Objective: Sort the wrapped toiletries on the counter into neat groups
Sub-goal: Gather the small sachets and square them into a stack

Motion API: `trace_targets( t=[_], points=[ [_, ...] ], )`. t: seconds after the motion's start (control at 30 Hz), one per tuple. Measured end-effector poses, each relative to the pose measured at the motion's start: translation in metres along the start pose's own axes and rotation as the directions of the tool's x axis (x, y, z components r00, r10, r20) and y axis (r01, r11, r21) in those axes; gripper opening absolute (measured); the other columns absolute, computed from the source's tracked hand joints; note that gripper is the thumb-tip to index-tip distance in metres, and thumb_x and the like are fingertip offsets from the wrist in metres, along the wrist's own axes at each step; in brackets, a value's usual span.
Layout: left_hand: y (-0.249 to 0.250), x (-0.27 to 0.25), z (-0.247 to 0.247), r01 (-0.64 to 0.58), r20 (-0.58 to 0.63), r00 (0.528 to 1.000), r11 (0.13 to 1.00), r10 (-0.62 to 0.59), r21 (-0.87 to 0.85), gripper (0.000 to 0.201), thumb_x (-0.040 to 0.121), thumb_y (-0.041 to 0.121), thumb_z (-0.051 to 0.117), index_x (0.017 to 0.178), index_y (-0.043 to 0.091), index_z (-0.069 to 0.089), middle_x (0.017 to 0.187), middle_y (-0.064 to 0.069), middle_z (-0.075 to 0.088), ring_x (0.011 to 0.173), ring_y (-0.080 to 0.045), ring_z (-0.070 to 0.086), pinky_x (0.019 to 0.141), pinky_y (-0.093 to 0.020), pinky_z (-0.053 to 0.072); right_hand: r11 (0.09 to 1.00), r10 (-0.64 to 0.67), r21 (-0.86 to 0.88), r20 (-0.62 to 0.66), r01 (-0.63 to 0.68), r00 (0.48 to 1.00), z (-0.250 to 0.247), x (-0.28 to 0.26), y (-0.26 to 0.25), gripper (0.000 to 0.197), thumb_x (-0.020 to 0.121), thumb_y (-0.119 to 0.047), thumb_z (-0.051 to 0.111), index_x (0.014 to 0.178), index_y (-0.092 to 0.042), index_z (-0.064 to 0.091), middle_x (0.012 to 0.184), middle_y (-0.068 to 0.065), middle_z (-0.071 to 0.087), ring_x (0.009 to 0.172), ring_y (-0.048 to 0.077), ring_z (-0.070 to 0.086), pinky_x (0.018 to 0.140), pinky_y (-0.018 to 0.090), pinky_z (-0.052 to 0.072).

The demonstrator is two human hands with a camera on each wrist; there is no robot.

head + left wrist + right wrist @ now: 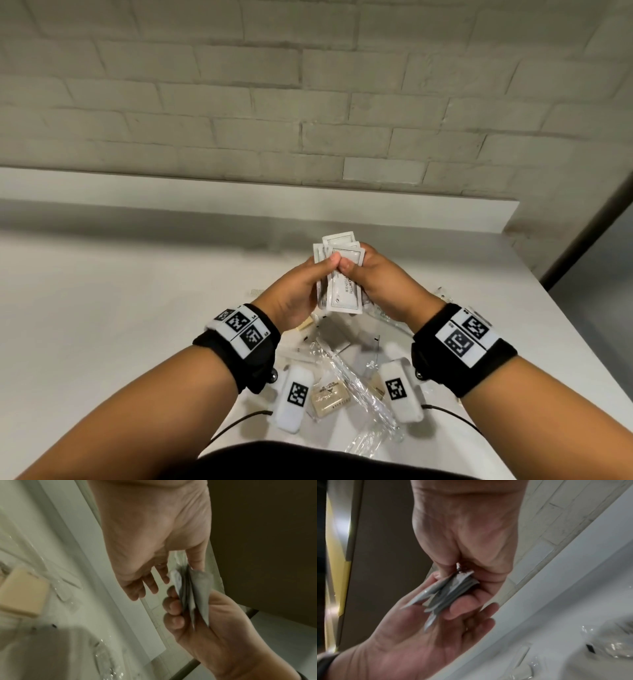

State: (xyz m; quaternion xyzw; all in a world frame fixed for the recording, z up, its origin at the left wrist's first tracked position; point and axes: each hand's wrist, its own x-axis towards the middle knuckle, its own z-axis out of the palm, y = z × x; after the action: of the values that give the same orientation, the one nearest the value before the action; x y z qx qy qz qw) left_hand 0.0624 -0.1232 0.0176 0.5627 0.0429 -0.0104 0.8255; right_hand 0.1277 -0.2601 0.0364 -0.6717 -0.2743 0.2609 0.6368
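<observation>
I hold a stack of several white sachets [344, 294] upright above the counter, between both hands. My left hand [305, 284] pinches the stack from the left, its thumb on the front sachet. My right hand [383, 287] grips it from the right, thumb on the front as well. In the left wrist view my right hand's fingers [173, 608] curl round the fanned sachets [197, 588]. From the right wrist, my left hand's fingers [467, 607] lie under the sachets [447, 593] while my right hand [465, 527] clamps their top.
A tan wrapped soap bar [330, 399] and clear-wrapped items [363, 383] lie on the white counter [102, 308] under my wrists. A raised ledge [239, 192] runs along the brick wall behind. The counter's right edge [565, 315] slants close to my right wrist.
</observation>
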Motion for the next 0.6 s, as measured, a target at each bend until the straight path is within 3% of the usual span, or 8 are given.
trace_targets(
  t=[0.07, 0.13, 0.2, 0.3, 0.37, 0.43, 0.5, 0.6],
  points=[
    [0.0, 0.001, 0.011, 0.025, -0.003, 1.0, 0.998, -0.025, -0.058, 0.047, 0.093, 0.039, 0.049, 0.13, 0.011, 0.054, 0.107, -0.019, 0.064, 0.089, -0.037, 0.065, 0.075, -0.046, 0.055, 0.996, 0.02, -0.085, -0.071, -0.026, 0.997, 0.005, 0.001, -0.002, 0.029, 0.098, -0.023, 0.051, 0.124, -0.013, 0.044, 0.098, 0.014, 0.066, 0.073, 0.029, 0.066, 0.055, 0.035, 0.052],
    [0.0, 0.005, 0.015, -0.006, -0.049, 0.999, 0.997, 0.003, -0.072, 0.044, 0.099, 0.034, 0.04, 0.135, 0.009, 0.046, 0.104, -0.022, 0.063, 0.078, -0.036, 0.065, 0.062, -0.039, 0.056, 0.982, 0.035, -0.175, -0.17, -0.065, 0.985, 0.007, 0.005, 0.001, 0.03, 0.096, -0.031, 0.053, 0.12, -0.016, 0.042, 0.091, 0.014, 0.066, 0.061, 0.032, 0.064, 0.044, 0.03, 0.045],
    [-0.001, 0.007, 0.016, -0.026, -0.097, 0.995, 0.995, 0.017, -0.097, 0.041, 0.102, 0.029, 0.036, 0.137, 0.008, 0.044, 0.113, -0.023, 0.062, 0.083, -0.033, 0.066, 0.061, -0.036, 0.057, 0.977, 0.039, -0.189, -0.287, -0.097, 0.957, 0.008, 0.007, 0.002, 0.036, 0.09, -0.035, 0.061, 0.115, -0.015, 0.044, 0.092, 0.014, 0.068, 0.062, 0.033, 0.066, 0.043, 0.031, 0.046],
    [-0.003, 0.007, 0.016, -0.042, -0.087, 0.996, 0.992, 0.031, -0.118, 0.043, 0.1, 0.03, 0.041, 0.137, 0.007, 0.047, 0.123, -0.021, 0.06, 0.101, -0.033, 0.063, 0.076, -0.039, 0.058, 0.987, 0.002, -0.146, -0.385, -0.063, 0.923, 0.007, 0.007, -0.001, 0.038, 0.083, -0.034, 0.071, 0.105, -0.013, 0.048, 0.088, 0.011, 0.068, 0.056, 0.025, 0.064, 0.039, 0.027, 0.046],
    [-0.005, 0.006, 0.017, -0.058, -0.057, 0.997, 0.994, 0.053, -0.094, 0.046, 0.096, 0.033, 0.048, 0.134, 0.008, 0.05, 0.119, -0.017, 0.064, 0.101, -0.029, 0.065, 0.079, -0.037, 0.057, 0.992, -0.026, -0.124, -0.408, -0.028, 0.913, 0.007, 0.007, -0.004, 0.025, 0.088, -0.028, 0.066, 0.102, -0.013, 0.052, 0.088, 0.01, 0.069, 0.061, 0.023, 0.066, 0.045, 0.028, 0.05],
    [-0.003, 0.007, 0.017, -0.06, -0.049, 0.997, 0.996, 0.057, -0.063, 0.044, 0.093, 0.033, 0.053, 0.13, 0.009, 0.054, 0.111, -0.01, 0.068, 0.096, -0.022, 0.067, 0.075, -0.03, 0.056, 0.998, -0.02, -0.058, -0.375, -0.002, 0.927, 0.01, 0.007, -0.003, 0.015, 0.096, -0.023, 0.055, 0.106, -0.013, 0.058, 0.096, 0.012, 0.07, 0.078, 0.027, 0.068, 0.061, 0.034, 0.056],
    [-0.001, 0.008, 0.017, -0.061, -0.053, 0.997, 0.997, 0.059, -0.047, 0.033, 0.09, 0.031, 0.056, 0.118, 0.014, 0.061, 0.097, -0.004, 0.071, 0.086, -0.017, 0.067, 0.065, -0.025, 0.054, 1.0, 0.01, -0.02, -0.318, -0.017, 0.948, 0.014, 0.005, -0.001, 0.019, 0.099, -0.018, 0.045, 0.111, -0.013, 0.059, 0.096, 0.012, 0.069, 0.076, 0.028, 0.066, 0.058, 0.034, 0.054],
    [0.0, 0.01, 0.019, -0.038, -0.076, 0.997, 0.998, 0.033, -0.058, 0.028, 0.086, 0.027, 0.064, 0.112, 0.016, 0.064, 0.094, -0.005, 0.069, 0.088, -0.022, 0.065, 0.074, -0.033, 0.049, 1.0, 0.011, 0.004, -0.312, -0.01, 0.95, 0.018, 0.005, -0.001, 0.024, 0.096, -0.011, 0.044, 0.114, -0.017, 0.058, 0.103, 0.011, 0.07, 0.086, 0.026, 0.068, 0.066, 0.035, 0.055]
  ],
)
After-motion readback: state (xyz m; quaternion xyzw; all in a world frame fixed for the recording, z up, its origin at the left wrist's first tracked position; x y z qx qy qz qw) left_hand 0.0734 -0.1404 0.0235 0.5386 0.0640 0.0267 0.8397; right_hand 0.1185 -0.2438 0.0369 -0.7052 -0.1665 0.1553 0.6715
